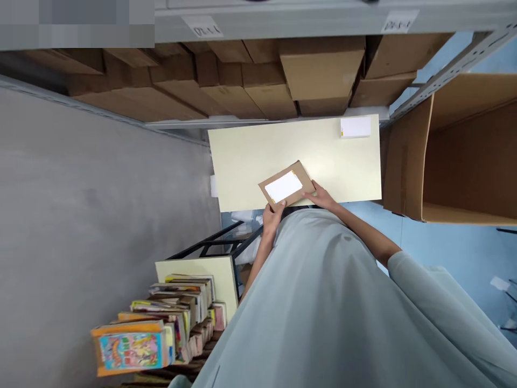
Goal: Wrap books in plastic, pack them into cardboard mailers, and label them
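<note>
A flat brown cardboard parcel [306, 183] with a white label [283, 186] on its upper face is held between my two hands, tilted over the front part of the pale tabletop [250, 156]. My left hand [273, 215] grips its near left corner, thumb on top. At the right end, my right hand [321, 195] holds the parcel's edge with the thumb on its face. The fingers beneath the parcel are hidden. Near the table's far right corner lies a white stack of labels [355, 127].
A metal shelf [283, 16] with several cardboard boxes [323, 70] stands beyond the table. At the right is a large open carton [407, 156]. Piled books [177, 318] sit on a second pale surface [222, 269] at lower left. A grey wall [100, 188] runs along the left.
</note>
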`<state>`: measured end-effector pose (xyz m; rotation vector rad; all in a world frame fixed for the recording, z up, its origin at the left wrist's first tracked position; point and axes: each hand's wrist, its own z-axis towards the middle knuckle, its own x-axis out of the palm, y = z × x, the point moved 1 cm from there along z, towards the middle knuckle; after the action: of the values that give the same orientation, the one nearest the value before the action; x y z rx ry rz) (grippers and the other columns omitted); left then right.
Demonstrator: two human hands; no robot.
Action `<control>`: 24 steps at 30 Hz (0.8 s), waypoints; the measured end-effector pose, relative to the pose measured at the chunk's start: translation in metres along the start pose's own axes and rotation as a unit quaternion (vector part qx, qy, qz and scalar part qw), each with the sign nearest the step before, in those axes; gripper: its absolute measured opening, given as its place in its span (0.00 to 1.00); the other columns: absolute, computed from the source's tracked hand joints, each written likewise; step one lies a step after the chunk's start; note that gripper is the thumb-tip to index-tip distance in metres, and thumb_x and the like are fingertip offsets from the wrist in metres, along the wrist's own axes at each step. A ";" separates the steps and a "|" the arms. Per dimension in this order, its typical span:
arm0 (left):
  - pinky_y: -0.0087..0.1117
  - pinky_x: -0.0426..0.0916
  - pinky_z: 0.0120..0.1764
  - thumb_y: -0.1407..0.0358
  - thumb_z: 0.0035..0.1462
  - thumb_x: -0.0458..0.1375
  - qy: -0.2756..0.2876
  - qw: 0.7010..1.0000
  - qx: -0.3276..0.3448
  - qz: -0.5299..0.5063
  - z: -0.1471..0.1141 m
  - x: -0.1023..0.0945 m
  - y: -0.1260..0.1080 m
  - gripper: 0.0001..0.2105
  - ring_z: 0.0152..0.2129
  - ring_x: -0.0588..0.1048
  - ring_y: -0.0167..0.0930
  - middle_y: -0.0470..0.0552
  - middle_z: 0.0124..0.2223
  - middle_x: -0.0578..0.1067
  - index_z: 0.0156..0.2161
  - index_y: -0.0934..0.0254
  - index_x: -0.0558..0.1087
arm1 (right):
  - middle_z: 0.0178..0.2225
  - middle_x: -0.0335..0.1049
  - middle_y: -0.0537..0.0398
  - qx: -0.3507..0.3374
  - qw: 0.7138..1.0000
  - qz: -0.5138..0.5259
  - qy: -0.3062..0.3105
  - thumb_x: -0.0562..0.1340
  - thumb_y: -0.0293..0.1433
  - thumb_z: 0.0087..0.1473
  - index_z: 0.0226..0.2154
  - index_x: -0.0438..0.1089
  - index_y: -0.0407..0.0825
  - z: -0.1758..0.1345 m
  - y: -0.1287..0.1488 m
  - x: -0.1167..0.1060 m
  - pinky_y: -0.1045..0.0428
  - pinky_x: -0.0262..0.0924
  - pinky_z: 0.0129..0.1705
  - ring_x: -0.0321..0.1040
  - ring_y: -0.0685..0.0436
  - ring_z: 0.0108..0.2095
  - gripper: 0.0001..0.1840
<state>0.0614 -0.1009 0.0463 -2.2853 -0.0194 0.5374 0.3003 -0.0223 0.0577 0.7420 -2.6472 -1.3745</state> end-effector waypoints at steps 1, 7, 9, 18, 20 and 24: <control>0.45 0.74 0.63 0.54 0.62 0.69 0.000 1.000 0.012 -0.007 -0.003 -0.001 -0.004 0.26 0.57 0.81 0.44 0.66 0.61 0.81 0.58 0.68 0.75 | 0.67 0.74 0.44 -0.020 1.000 -0.010 0.002 0.68 0.48 0.63 0.70 0.64 0.48 -0.006 0.006 -0.001 0.40 0.67 0.69 0.74 0.34 0.64 0.40; 0.42 0.74 0.63 0.48 0.62 0.68 -0.019 0.985 0.168 -0.046 0.001 -0.011 -0.045 0.33 0.60 0.79 0.41 0.61 0.64 0.79 0.65 0.64 0.73 | 0.67 0.73 0.41 -0.089 0.979 -0.143 -0.116 0.64 0.52 0.66 0.73 0.60 0.50 -0.027 0.050 -0.015 0.35 0.68 0.66 0.73 0.28 0.64 0.41; 0.42 0.75 0.60 0.45 0.64 0.66 -0.043 0.985 0.169 0.003 0.010 -0.009 -0.058 0.32 0.56 0.80 0.41 0.61 0.62 0.80 0.64 0.64 0.75 | 0.61 0.78 0.37 -0.061 0.967 -0.197 -0.149 0.60 0.53 0.70 0.71 0.61 0.48 -0.023 0.059 -0.022 0.35 0.70 0.62 0.77 0.26 0.59 0.39; 0.46 0.73 0.56 0.43 0.64 0.64 -0.076 0.979 0.106 0.156 0.040 0.025 -0.089 0.24 0.53 0.80 0.50 0.66 0.52 0.82 0.49 0.62 0.80 | 0.60 0.75 0.32 -0.009 0.933 -0.308 -0.187 0.58 0.51 0.72 0.63 0.64 0.45 0.014 0.067 -0.029 0.41 0.70 0.57 0.75 0.27 0.60 0.31; 0.46 0.73 0.55 0.39 0.59 0.68 -0.072 0.985 0.078 0.135 0.041 0.032 -0.094 0.29 0.53 0.81 0.51 0.66 0.53 0.83 0.51 0.62 0.79 | 0.63 0.73 0.34 -0.004 0.941 -0.286 -0.183 0.59 0.54 0.71 0.68 0.58 0.45 0.020 0.067 -0.020 0.41 0.70 0.58 0.76 0.28 0.60 0.37; 0.49 0.72 0.57 0.40 0.56 0.70 -0.096 0.989 0.037 0.109 0.053 0.040 -0.101 0.31 0.54 0.81 0.54 0.68 0.53 0.84 0.53 0.63 0.77 | 0.62 0.74 0.28 0.053 0.946 -0.260 -0.185 0.62 0.60 0.66 0.70 0.52 0.44 0.035 0.073 -0.011 0.39 0.71 0.56 0.77 0.24 0.58 0.48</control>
<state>0.0926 0.0132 0.0692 -2.1688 0.1558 0.8575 0.2719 0.0445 0.0959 1.4035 -2.9614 -1.6297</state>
